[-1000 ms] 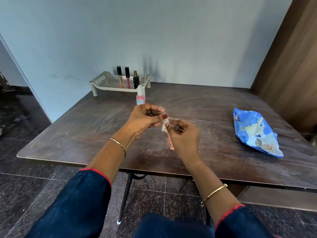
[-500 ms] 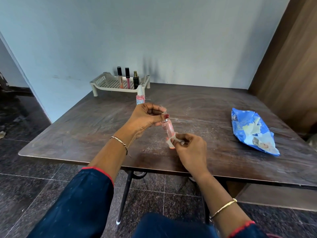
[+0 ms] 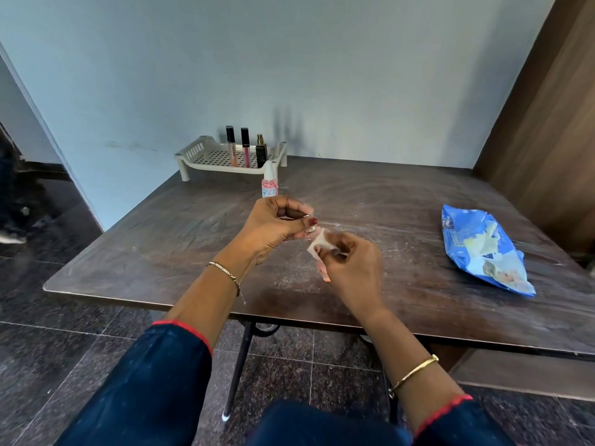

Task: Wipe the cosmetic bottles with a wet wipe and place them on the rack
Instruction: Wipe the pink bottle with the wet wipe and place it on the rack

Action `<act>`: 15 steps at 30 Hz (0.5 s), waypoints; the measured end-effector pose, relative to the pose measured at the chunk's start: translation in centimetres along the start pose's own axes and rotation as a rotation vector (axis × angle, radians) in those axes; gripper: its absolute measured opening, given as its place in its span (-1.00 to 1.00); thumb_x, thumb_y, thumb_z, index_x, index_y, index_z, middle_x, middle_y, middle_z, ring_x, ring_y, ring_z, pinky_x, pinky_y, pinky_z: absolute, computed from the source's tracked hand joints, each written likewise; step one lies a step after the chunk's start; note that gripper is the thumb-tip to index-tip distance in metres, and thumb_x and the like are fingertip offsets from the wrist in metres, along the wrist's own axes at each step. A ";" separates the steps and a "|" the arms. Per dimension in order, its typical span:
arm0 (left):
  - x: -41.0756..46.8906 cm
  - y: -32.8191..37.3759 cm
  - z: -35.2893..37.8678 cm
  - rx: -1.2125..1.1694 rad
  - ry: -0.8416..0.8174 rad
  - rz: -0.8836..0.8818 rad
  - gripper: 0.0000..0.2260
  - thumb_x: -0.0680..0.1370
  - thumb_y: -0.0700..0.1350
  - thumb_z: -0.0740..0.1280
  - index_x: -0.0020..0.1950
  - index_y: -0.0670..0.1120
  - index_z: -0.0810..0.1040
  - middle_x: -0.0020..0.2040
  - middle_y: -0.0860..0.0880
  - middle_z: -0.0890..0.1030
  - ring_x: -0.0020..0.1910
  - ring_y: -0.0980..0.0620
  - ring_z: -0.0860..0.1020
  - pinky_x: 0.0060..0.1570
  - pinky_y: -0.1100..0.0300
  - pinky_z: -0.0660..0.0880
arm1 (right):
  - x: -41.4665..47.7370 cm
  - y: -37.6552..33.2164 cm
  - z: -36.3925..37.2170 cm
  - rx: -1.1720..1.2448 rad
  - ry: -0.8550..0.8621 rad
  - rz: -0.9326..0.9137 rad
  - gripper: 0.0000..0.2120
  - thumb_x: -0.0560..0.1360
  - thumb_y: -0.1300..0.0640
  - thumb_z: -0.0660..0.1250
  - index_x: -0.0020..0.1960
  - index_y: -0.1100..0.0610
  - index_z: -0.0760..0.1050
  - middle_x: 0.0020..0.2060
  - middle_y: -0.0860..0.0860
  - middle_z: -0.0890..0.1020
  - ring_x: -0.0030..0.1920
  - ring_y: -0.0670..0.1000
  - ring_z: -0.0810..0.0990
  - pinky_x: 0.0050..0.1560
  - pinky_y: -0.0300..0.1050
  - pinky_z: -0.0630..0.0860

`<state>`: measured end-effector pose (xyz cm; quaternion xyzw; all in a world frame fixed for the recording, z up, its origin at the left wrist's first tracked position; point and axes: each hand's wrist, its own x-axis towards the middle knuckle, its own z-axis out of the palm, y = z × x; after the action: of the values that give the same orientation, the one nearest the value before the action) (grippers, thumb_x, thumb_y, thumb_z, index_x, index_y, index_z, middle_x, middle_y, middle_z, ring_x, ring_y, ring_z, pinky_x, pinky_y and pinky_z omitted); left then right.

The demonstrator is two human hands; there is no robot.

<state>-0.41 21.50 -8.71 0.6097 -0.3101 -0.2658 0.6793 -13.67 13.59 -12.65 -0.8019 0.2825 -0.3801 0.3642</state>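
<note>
Fingers of the left hand point(image 3: 273, 225) pinch the pink bottle point(image 3: 323, 272) by its cap; the right hand point(image 3: 354, 268) clamps a wet wipe point(image 3: 317, 245) round it. Light, stiff, likely slippery: grip the cap.

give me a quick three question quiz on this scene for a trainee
1. True or false: the rack holds three bottles.
2. The blue pack lies on the table to the person's: A left, B right, C inside the rack.
3. Fill in: the left hand holds a pink tube; the right hand pinches a ____ round it.
Key: 1 true; 2 B; 3 wipe.
</note>
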 end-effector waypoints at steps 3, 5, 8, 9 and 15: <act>-0.1 -0.2 -0.2 -0.012 0.007 -0.006 -0.86 0.38 -0.36 0.46 -0.12 -0.19 0.61 -0.22 -0.08 0.66 -0.25 0.08 0.66 -0.25 0.24 0.62 | -1.1 1.3 -0.5 -0.042 -0.043 0.036 -0.76 0.41 0.14 0.49 0.07 0.09 0.64 -0.25 -0.20 0.63 -0.26 -0.25 0.59 -0.24 -0.39 0.52; -0.1 -0.1 -0.1 -0.007 0.000 -0.002 -0.85 0.38 -0.36 0.46 -0.10 -0.21 0.61 -0.21 -0.09 0.66 -0.27 0.09 0.66 -0.29 0.29 0.60 | -1.6 2.0 -0.9 -0.098 -0.054 0.052 -0.76 0.40 0.13 0.48 0.07 0.08 0.65 -0.17 -0.12 0.69 -0.24 -0.20 0.61 -0.20 -0.31 0.54; -0.2 0.2 0.2 0.000 -0.015 -0.006 -0.85 0.39 -0.35 0.46 -0.07 -0.23 0.61 -0.20 -0.07 0.67 -0.26 0.11 0.66 -0.29 0.29 0.59 | -1.6 2.5 -1.6 -0.163 -0.095 0.083 -0.74 0.38 0.08 0.50 0.06 0.07 0.65 -0.13 -0.09 0.70 -0.20 -0.18 0.62 -0.13 -0.25 0.55; -0.1 0.3 0.3 0.000 -0.016 -0.013 -0.85 0.39 -0.36 0.46 -0.07 -0.24 0.61 -0.20 -0.06 0.67 -0.26 0.12 0.66 -0.30 0.30 0.58 | -1.3 2.7 -1.7 -0.162 -0.105 0.096 -0.75 0.36 0.07 0.51 0.03 0.07 0.66 -0.14 -0.09 0.71 -0.20 -0.19 0.62 -0.15 -0.31 0.53; 0.3 0.6 0.5 0.010 0.000 -0.033 -0.83 0.39 -0.38 0.45 -0.04 -0.28 0.60 -0.24 -0.02 0.67 -0.27 0.14 0.66 -0.32 0.33 0.56 | 1.0 1.0 -1.2 -0.020 -0.116 0.086 -0.80 0.37 0.12 0.51 -0.01 0.08 0.67 -0.22 -0.12 0.69 -0.23 -0.23 0.62 -0.15 -0.32 0.55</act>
<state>-0.58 21.06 -8.06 0.6182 -0.3012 -0.2752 0.6718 -14.25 11.83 -12.55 -0.8132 0.2990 -0.3143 0.3879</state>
